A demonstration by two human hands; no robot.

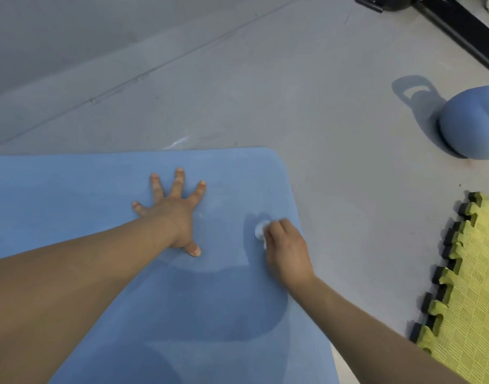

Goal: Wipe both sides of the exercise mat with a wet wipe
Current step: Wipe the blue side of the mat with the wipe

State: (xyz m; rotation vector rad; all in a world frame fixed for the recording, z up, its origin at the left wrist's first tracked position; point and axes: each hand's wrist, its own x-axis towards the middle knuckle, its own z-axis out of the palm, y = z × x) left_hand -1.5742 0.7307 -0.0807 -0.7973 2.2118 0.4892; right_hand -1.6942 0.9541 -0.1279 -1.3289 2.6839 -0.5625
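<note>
From the head camera, a blue exercise mat (pixel 99 195) lay flat on a grey floor (pixel 335 120), its rounded far corner toward the upper middle of the view and its near part running out of the bottom edge.

The left hand (pixel 174 214) rested palm down on the mat, fingers straight and spread wide, the thumb pointing back toward the person; it held nothing and simply pressed on the surface.

The right hand (pixel 287 250) sat just beside the mat's right edge, its fingers curled around a small white wet wipe (pixel 259 231). The wipe was bunched up and poked out past the fingertips, touching the mat. It was slightly blurred, so its folds could not be made out. A darker patch, partly shadow, spread across the mat near the two forearms.

To the right, on the floor and well apart from the mat, stood a blue kettlebell (pixel 470 123) with its shadow thrown to the left. Nearer, at the lower right, lay a yellow foam tile (pixel 470 286) with dark interlocking edges. A black bar (pixel 459 31) crossed the top right corner.
</note>
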